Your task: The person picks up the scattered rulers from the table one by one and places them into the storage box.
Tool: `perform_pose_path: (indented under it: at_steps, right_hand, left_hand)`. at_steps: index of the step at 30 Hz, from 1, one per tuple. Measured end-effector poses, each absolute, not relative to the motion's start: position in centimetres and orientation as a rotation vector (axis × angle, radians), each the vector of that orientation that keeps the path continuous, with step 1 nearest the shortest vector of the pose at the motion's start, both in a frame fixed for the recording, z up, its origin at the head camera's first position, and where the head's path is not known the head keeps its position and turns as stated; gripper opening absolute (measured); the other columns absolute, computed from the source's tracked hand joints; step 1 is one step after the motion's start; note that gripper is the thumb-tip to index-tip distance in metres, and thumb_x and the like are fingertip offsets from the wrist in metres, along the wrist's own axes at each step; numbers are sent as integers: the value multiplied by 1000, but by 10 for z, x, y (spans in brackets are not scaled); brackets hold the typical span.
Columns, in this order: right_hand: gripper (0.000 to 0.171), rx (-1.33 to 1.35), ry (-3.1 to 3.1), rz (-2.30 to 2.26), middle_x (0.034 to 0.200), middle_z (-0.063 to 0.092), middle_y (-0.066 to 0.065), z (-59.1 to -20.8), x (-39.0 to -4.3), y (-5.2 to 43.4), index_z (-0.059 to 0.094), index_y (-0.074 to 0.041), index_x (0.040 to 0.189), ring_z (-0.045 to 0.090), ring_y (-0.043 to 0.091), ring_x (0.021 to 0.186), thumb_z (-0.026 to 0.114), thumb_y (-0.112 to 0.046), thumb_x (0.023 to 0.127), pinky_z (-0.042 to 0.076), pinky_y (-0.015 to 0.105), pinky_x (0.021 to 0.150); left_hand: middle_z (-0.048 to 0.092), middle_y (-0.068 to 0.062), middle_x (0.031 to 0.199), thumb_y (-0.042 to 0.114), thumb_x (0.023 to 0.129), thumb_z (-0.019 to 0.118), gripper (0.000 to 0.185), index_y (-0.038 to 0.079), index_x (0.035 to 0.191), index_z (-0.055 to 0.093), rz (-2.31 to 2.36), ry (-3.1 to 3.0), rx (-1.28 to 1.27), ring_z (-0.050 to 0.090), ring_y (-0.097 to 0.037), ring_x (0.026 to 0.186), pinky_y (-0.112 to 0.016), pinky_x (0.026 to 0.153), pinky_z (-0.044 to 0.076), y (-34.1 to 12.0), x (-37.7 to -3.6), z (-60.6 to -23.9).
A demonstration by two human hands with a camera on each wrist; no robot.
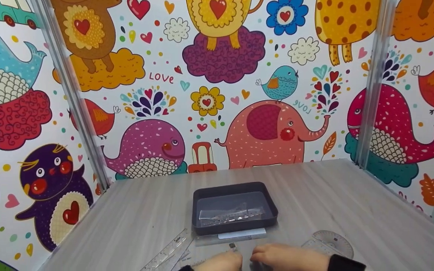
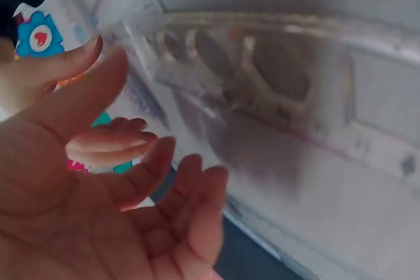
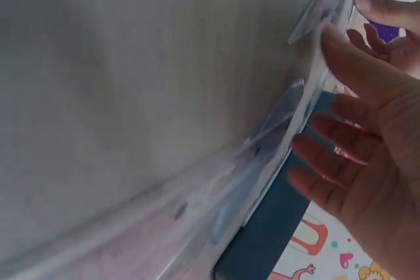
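Both hands sit close together at the table's near edge. In the left wrist view my left hand (image 2: 141, 191) is held palm up with relaxed fingers and holds nothing. A clear plastic stencil ruler (image 2: 262, 77) lies just beyond it. My right hand (image 3: 357, 136) is spread, its fingers straight, beside the edge of a clear plastic sleeve (image 3: 282, 119) that lies against the dark tray (image 3: 275, 227). In the head view my left hand (image 1: 220, 261) and right hand (image 1: 288, 256) nearly touch. A small dark piece (image 1: 233, 246) shows just above them.
The dark tray (image 1: 202, 195) holds a clear bag of rulers (image 1: 230, 214) at mid-table. A white card (image 1: 241, 234) lies at the tray's front. Clear rulers (image 1: 168, 251) lie to the left and a clear protractor (image 1: 332, 241) to the right. Patterned walls enclose three sides.
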State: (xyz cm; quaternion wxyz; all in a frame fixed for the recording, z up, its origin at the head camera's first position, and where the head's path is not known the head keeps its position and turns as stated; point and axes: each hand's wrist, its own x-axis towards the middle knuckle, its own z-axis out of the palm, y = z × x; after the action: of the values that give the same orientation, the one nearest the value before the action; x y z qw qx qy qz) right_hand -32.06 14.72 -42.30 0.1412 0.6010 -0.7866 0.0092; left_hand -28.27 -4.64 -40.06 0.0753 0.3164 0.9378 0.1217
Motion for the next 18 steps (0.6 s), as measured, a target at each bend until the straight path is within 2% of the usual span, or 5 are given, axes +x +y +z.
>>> perform_pose_path:
  at_steps: [7, 10, 15, 18]
  right_hand:
    - [17, 1625, -2377, -123, 67, 44, -9, -420, -319, 139, 58, -15, 74, 40, 0, 58, 64, -22, 60, 27, 9, 51]
    - [12, 1613, -2392, -124, 64, 40, -10, -418, -315, 135, 55, -16, 71, 36, 0, 55, 62, -22, 63, 24, 9, 48]
    - [5, 1608, -2408, -89, 61, 42, -10, -416, -308, 125, 57, -17, 70, 34, -1, 52, 55, -22, 71, 23, 8, 47]
    - [8, 1660, -2414, -33, 60, 44, -10, -415, -301, 122, 55, -16, 68, 34, -2, 50, 52, -21, 73, 22, 7, 45]
  left_hand:
    - [43, 10, 53, 27, 70, 56, 17, 13, 62, 52, 406, 2764, 1186, 38, -2, 46, -15, 43, 33, -44, -283, -403]
    - [44, 9, 52, 23, 69, 55, 15, 11, 59, 54, 380, 2775, 1200, 37, -1, 44, -14, 41, 32, -40, -282, -404]
    - [51, 8, 59, 22, 72, 52, 14, 12, 63, 57, 349, 2812, 1114, 41, 0, 51, -13, 49, 35, -37, -277, -402]
    - [48, 9, 59, 21, 72, 52, 14, 11, 63, 54, 471, 2824, 1241, 40, 0, 52, -14, 49, 34, -48, -273, -403]
